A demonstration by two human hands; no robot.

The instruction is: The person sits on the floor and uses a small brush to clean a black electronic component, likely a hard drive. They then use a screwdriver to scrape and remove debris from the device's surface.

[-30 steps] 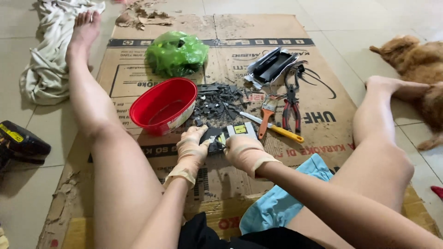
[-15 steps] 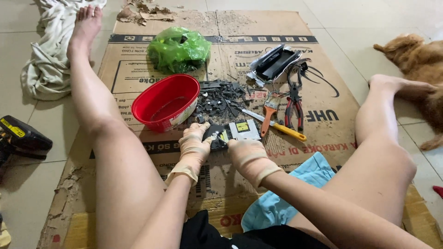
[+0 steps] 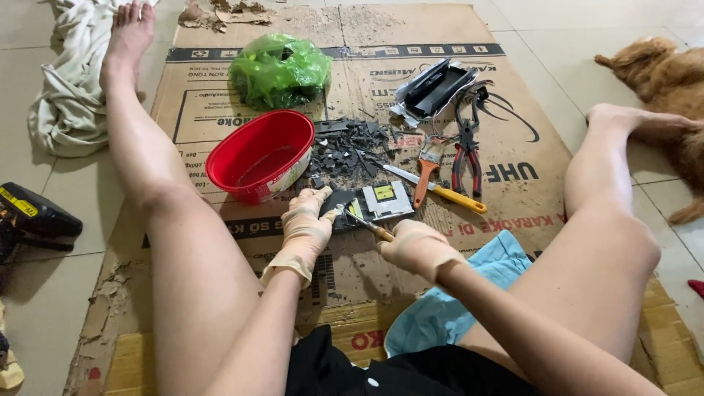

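Two gloved hands work low over the cardboard [image 3: 220, 110] between the outstretched legs. The left hand [image 3: 306, 227] is bent at the wrist, its grip clamped on the near-left edge of the dark module [image 3: 370, 203], which lies flat on the cardboard just beside the red bowl [image 3: 260, 154]. The right hand [image 3: 416, 246] is curled into a fist, its grip closed around the handle of a tool [image 3: 364, 224] whose tip angles up and left onto the module. A heap of scrap [image 3: 348, 147] lies just beyond; pliers [image 3: 467, 150] and a brush [image 3: 427, 165] lie to the right.
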